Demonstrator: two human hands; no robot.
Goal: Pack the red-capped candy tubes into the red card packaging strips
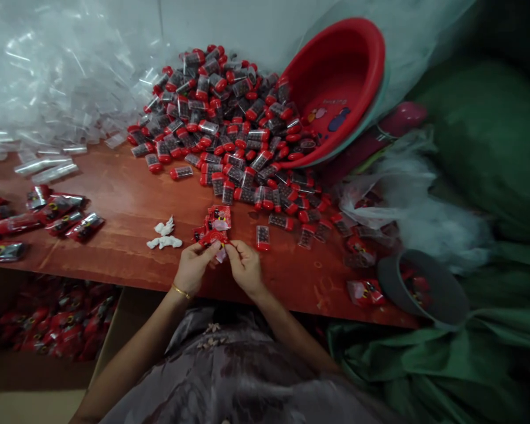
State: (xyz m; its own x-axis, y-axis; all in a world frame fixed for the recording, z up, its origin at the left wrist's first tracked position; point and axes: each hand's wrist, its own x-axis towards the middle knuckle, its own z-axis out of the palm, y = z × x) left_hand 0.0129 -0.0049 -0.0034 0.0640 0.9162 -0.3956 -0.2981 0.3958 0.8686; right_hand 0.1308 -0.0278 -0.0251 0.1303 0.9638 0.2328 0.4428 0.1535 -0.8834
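At the front edge of the table, my left hand and my right hand are close together, fingertips pinched on a small red printed wrapper. Its lower part shows pale between my fingers. Just beyond it lie more red printed wrappers, partly overlapped by the held one. A small clear container with a red end and dark beads inside stands apart, right of my hands. Crumpled white scraps lie to the left of them.
A large heap of red-ended containers fills the back, against a tilted red basin. Clear plastic sleeves pile at the left. Wrapped pieces lie left; a grey bowl stands right. Below the table, a box holds red packets.
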